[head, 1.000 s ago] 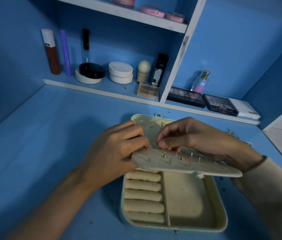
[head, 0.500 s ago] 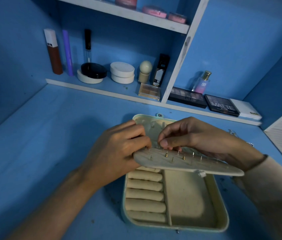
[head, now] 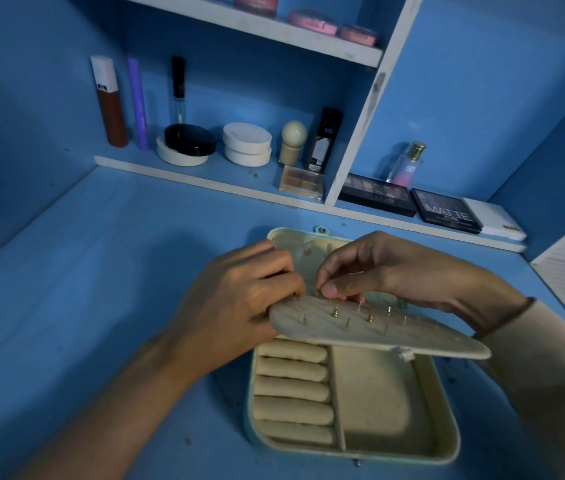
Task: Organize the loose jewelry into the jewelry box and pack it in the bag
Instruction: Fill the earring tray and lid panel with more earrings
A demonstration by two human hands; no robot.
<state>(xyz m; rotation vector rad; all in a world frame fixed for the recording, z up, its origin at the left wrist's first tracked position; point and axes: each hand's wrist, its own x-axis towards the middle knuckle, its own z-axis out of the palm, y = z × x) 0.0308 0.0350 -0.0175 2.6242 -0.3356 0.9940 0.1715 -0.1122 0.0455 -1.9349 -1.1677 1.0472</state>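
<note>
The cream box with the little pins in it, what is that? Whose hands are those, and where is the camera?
There is no machine here, just a person. The camera sits on their head and looks down, so you see their own two hands. The cream thing is a jewelry box, open on a blue desk. Inside are soft rolls for rings. Above them is a padded flap with earring posts poking through it. The left hand grips the flap's end to hold it up. The right hand pinches something tiny at the flap, probably an earring, too small to see well. On the shelf behind stand makeup pots and bottles.
</note>
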